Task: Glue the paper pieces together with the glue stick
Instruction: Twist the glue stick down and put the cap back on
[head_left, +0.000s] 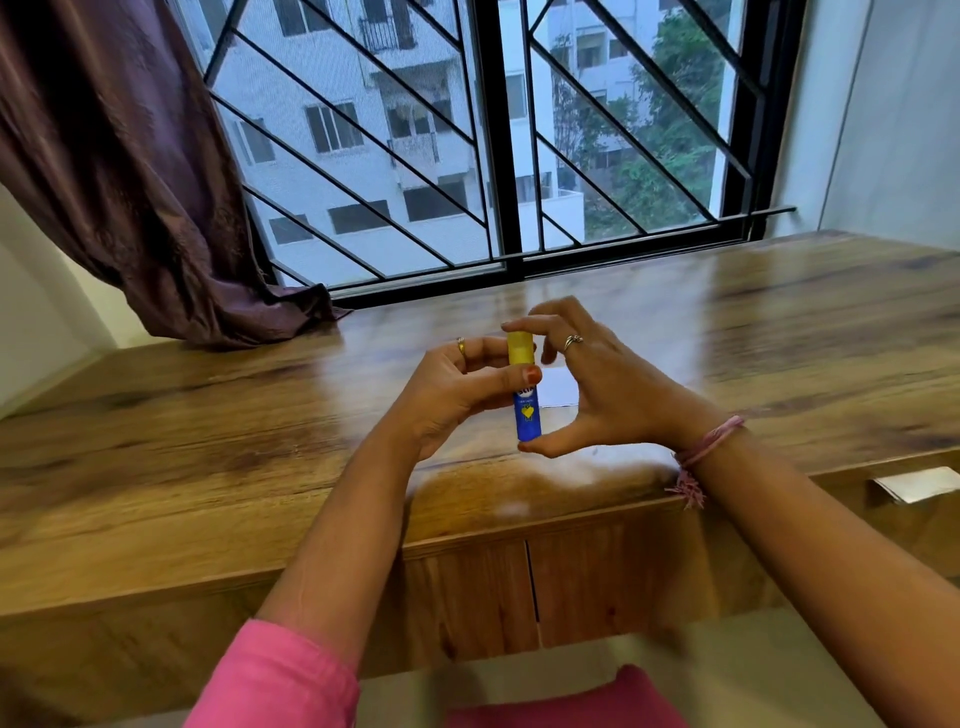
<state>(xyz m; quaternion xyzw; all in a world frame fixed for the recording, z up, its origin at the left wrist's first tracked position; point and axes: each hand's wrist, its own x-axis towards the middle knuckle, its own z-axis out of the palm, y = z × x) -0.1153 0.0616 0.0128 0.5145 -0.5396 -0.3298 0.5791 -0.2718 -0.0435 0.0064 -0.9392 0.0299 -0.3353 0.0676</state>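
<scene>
Held upright above the counter (208, 441), the glue stick (525, 395) is steadied by the left hand (447, 395) grip pinching its barrel, while the right hand (597, 384) pinches cap and base, apparently for uncapping; white paper (558, 387) lies behind.

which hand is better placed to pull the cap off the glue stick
Probably the right hand: its fingertips already pinch the yellow cap, while the left hand grips the blue glue stick body upright, steadying it.
</scene>
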